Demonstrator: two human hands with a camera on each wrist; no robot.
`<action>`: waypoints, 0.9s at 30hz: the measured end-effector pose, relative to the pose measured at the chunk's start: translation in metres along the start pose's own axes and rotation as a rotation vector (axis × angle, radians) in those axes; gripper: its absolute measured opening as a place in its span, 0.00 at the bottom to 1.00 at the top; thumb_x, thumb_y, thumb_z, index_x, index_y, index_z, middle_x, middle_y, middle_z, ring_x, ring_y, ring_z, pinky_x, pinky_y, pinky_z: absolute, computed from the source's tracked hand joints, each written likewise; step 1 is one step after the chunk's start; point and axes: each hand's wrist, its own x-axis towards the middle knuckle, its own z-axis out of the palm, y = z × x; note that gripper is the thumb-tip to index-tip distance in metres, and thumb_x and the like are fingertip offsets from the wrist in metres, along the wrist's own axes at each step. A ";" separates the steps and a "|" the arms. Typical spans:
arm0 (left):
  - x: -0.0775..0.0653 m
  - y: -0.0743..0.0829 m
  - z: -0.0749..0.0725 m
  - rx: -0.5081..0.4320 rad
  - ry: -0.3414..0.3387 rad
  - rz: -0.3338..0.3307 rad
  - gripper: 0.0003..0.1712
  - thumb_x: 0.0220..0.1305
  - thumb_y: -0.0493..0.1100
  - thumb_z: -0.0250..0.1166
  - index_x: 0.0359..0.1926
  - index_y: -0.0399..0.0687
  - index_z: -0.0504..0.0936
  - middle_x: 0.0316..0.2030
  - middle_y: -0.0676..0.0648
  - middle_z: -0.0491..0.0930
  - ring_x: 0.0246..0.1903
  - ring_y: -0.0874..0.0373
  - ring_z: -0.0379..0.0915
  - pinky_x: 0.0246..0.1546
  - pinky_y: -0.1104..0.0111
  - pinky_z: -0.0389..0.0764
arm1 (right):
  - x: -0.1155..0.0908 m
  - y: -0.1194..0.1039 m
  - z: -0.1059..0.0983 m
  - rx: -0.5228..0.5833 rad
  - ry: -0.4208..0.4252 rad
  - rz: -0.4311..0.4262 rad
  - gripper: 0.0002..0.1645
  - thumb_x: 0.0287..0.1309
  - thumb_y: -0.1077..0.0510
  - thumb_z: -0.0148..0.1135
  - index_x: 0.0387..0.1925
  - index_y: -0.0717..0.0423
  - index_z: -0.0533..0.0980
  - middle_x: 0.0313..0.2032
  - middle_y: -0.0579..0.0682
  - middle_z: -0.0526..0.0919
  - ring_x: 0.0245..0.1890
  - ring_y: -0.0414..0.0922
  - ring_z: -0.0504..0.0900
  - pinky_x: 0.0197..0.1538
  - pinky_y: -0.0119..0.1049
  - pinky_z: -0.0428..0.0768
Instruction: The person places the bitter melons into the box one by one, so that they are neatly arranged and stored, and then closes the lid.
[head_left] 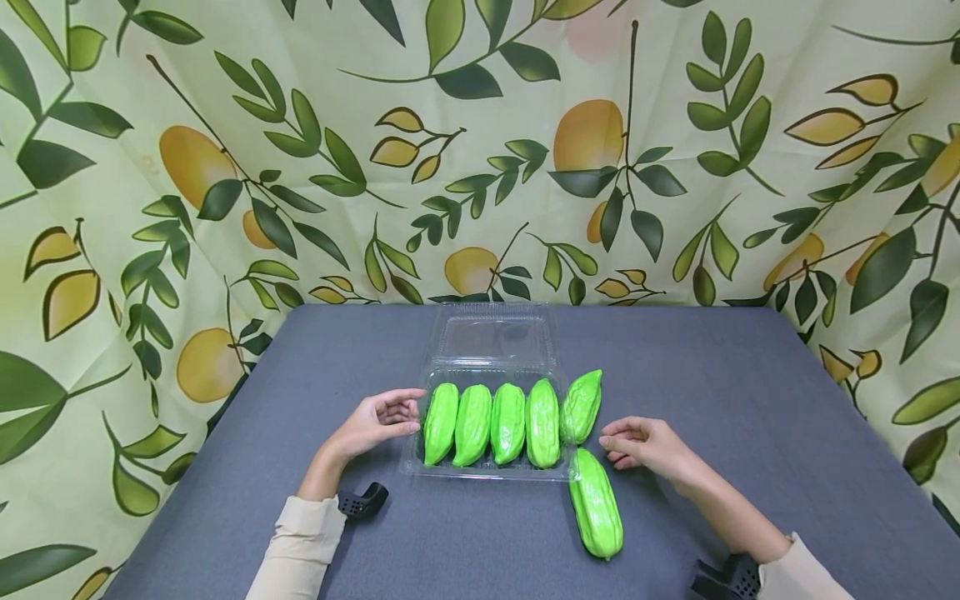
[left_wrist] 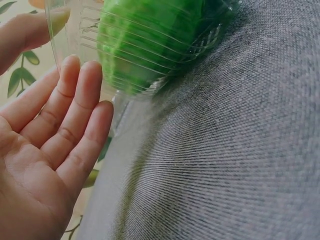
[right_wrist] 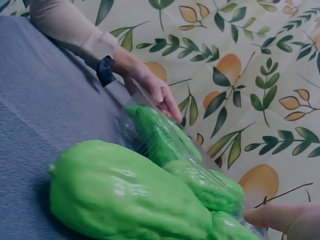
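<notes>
In the head view a clear plastic clamshell box (head_left: 491,476) holds several bright green, ridged gourds (head_left: 472,425) standing side by side. At its left rim is my left hand (head_left: 378,422), its fingers loosely bent. The left wrist view shows that hand's fingers (left_wrist: 85,95) right at the clear wall, with the thumb seen through plastic. My right hand (head_left: 645,448) hovers over the cloth at the right, fingers relaxed and holding nothing. Nearest to it are two loose gourds: one leaning by the right wall (head_left: 582,407), another lying at the front right corner (head_left: 597,508).
The box's clear lid (head_left: 495,333) lies folded back behind it. A grey cloth (head_left: 300,367) covers the table, and a leaf-and-fruit patterned curtain (head_left: 510,167) hangs along its back and sides. Black wrist straps (head_left: 363,502) are on both arms.
</notes>
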 end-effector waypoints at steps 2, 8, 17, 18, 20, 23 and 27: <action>0.000 0.000 0.000 -0.002 -0.001 0.001 0.32 0.59 0.33 0.66 0.62 0.23 0.66 0.38 0.58 0.75 0.40 0.72 0.76 0.43 0.79 0.80 | -0.003 0.001 0.000 0.007 -0.029 0.014 0.28 0.62 0.55 0.62 0.52 0.76 0.71 0.39 0.57 0.84 0.33 0.39 0.82 0.38 0.32 0.85; 0.000 -0.001 0.000 -0.008 -0.004 0.006 0.32 0.60 0.33 0.65 0.62 0.23 0.66 0.38 0.58 0.75 0.40 0.72 0.76 0.43 0.79 0.80 | -0.010 0.005 0.001 0.021 -0.105 0.033 0.32 0.63 0.52 0.61 0.54 0.78 0.68 0.40 0.55 0.84 0.35 0.40 0.81 0.39 0.34 0.86; 0.000 -0.001 0.000 -0.013 -0.004 0.008 0.32 0.59 0.32 0.65 0.62 0.22 0.65 0.38 0.59 0.75 0.40 0.72 0.76 0.43 0.79 0.80 | -0.015 0.012 0.002 0.044 -0.178 0.046 0.33 0.64 0.50 0.60 0.53 0.78 0.68 0.35 0.50 0.83 0.34 0.39 0.82 0.38 0.35 0.86; 0.000 -0.001 0.000 -0.012 -0.003 0.008 0.32 0.59 0.32 0.65 0.62 0.22 0.65 0.38 0.59 0.75 0.40 0.72 0.76 0.43 0.79 0.80 | -0.015 0.013 0.003 0.041 -0.182 0.045 0.33 0.64 0.50 0.60 0.53 0.78 0.68 0.35 0.50 0.83 0.34 0.39 0.82 0.38 0.35 0.86; 0.000 -0.001 0.000 -0.011 -0.004 0.008 0.32 0.59 0.32 0.65 0.62 0.22 0.65 0.38 0.58 0.75 0.40 0.72 0.76 0.43 0.79 0.80 | -0.015 0.014 0.004 0.034 -0.184 0.043 0.33 0.63 0.50 0.60 0.53 0.78 0.69 0.35 0.49 0.83 0.34 0.40 0.81 0.37 0.35 0.86; 0.000 -0.001 0.000 -0.012 -0.007 0.011 0.32 0.60 0.32 0.65 0.62 0.22 0.65 0.38 0.58 0.76 0.40 0.72 0.76 0.43 0.79 0.80 | -0.016 0.015 0.006 0.018 -0.182 0.034 0.33 0.62 0.51 0.62 0.52 0.78 0.69 0.34 0.49 0.83 0.33 0.40 0.81 0.37 0.36 0.86; 0.000 0.000 0.001 -0.013 -0.006 0.012 0.32 0.60 0.32 0.65 0.62 0.22 0.65 0.38 0.58 0.76 0.40 0.72 0.76 0.42 0.79 0.80 | -0.018 0.013 0.009 -0.015 -0.168 0.030 0.35 0.59 0.50 0.65 0.52 0.79 0.69 0.35 0.52 0.84 0.33 0.41 0.81 0.37 0.37 0.86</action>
